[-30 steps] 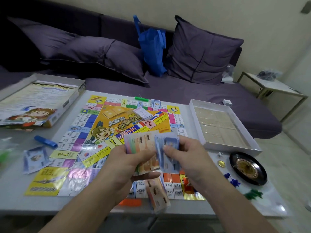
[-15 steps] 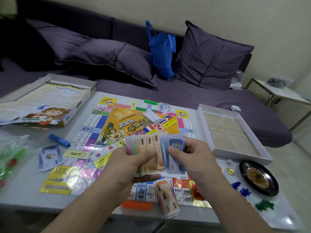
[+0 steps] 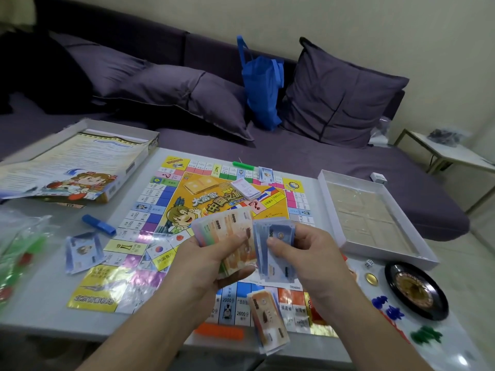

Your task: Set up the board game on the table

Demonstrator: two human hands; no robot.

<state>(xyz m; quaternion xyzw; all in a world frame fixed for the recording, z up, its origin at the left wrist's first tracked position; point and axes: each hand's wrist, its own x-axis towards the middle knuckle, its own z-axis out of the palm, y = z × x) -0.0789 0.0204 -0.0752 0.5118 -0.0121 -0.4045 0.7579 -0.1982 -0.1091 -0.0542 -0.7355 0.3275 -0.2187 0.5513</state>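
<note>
Left hand [image 3: 214,258] grips a fanned stack of orange play-money notes [image 3: 230,231], thumb across the front, fingers curled underneath. Right hand [image 3: 302,253] pinches a bundle of blue notes [image 3: 273,247], thumb on the face, touching the right edge of the orange stack. Both are held over the near half of the game board [image 3: 187,236].

Board lies flat on the grey table [image 3: 40,303]. On the board: white card deck [image 3: 245,188] near the centre top, a blue note [image 3: 265,174] by the far edge, a green stick piece [image 3: 242,165] at the far edge, and an orange note pile [image 3: 269,322] overhanging the near edge. An orange stick piece [image 3: 219,333] lies on the table at the near edge.

Left of the board: blue stick piece [image 3: 98,224], blue note pile [image 3: 83,251], box lid with rule sheet [image 3: 75,170], and a clear bag [image 3: 18,250] of green and red bits, probably houses, too blurred to confirm.

Right of the board: open white box tray [image 3: 375,218], white die [image 3: 369,263], gold token [image 3: 371,278], black roulette wheel [image 3: 416,289], blue plastic pieces [image 3: 388,307], green plastic piece [image 3: 426,334].
</note>
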